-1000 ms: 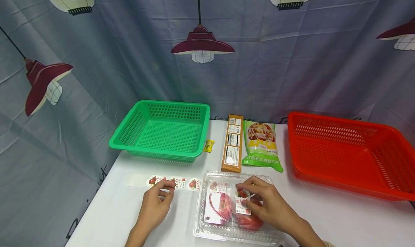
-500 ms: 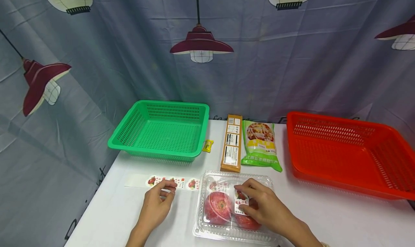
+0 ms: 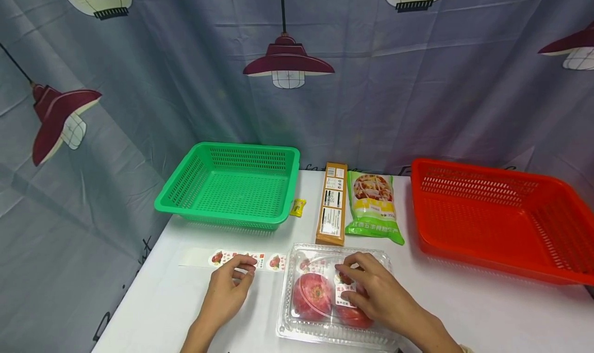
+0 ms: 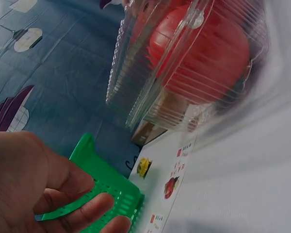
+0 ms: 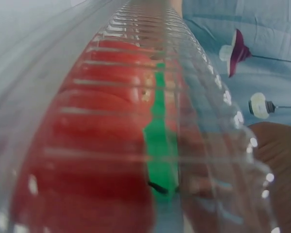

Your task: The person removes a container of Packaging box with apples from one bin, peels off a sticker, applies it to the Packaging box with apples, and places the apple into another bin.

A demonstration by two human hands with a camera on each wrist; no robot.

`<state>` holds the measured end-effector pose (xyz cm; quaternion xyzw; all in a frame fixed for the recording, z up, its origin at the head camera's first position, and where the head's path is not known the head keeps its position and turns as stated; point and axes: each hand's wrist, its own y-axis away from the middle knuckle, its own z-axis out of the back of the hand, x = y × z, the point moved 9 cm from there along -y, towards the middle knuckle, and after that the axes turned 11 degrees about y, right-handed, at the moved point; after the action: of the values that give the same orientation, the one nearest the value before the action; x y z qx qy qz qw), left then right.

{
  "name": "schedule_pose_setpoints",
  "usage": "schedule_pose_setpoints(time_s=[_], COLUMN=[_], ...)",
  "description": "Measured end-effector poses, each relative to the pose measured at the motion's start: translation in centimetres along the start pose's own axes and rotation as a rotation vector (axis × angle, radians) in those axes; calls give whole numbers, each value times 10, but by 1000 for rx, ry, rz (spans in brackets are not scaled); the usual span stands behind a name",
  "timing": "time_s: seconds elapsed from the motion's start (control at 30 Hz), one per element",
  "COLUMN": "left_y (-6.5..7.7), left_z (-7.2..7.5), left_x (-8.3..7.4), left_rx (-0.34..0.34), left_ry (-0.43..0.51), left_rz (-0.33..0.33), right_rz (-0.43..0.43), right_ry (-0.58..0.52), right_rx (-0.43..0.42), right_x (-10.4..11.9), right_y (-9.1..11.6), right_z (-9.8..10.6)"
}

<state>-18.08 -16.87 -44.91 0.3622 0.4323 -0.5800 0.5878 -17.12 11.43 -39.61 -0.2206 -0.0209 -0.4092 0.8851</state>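
A clear plastic clamshell box (image 3: 297, 330) lies on the white table, lid down, holding red fruits (image 3: 314, 296) that look like pomegranates. My right hand (image 3: 380, 293) is over the lid's right half. Its thumb and index finger hold a white sticker (image 3: 345, 291) with a red fruit print, which lies against the lid. Part of that sticker is hidden by the fingers. To the left, my left hand (image 3: 227, 293) hovers with loosely bent fingers, holding nothing. Beyond its fingertips runs a strip of similar stickers (image 3: 275, 263) on backing paper.
A green basket (image 3: 223, 221) stands at the back left and a red basket (image 3: 492, 265) at the right. Between them lie a small yellow packet (image 3: 298, 207), a long brown box (image 3: 331, 203) and a green food bag (image 3: 375, 208). A grey curtain (image 3: 362, 116) hangs behind.
My right hand has shifted slightly left with the sticker, which now lies straighter on the lid. Glare over the left fruit has gone. My left hand has moved slightly right.
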Motion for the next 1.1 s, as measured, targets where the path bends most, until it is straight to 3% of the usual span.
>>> schedule_pose_setpoints(time_s=[0.13, 0.3, 0.53, 0.77, 0.93, 1.1], left_y=[1, 7, 21, 25, 28, 28], left_z=[-9, -27, -58, -67, -74, -77], left_x=[-6, -14, -24, -20, -19, -23], left_rx=[38, 139, 299, 251, 278, 291], left_ry=[8, 33, 67, 138, 251, 245], left_rz=[-12, -16, -49, -13, 42, 22], right_rz=[-39, -39, -25, -30, -19, 14], right_ry=[26, 87, 170, 242, 224, 174], right_rx=[61, 96, 36, -1, -56, -76], right_x=[-4, -4, -4, -5, -4, 1], right_y=[1, 4, 6, 9, 14, 18], right_z=[-5, -8, -4, 0, 5, 9])
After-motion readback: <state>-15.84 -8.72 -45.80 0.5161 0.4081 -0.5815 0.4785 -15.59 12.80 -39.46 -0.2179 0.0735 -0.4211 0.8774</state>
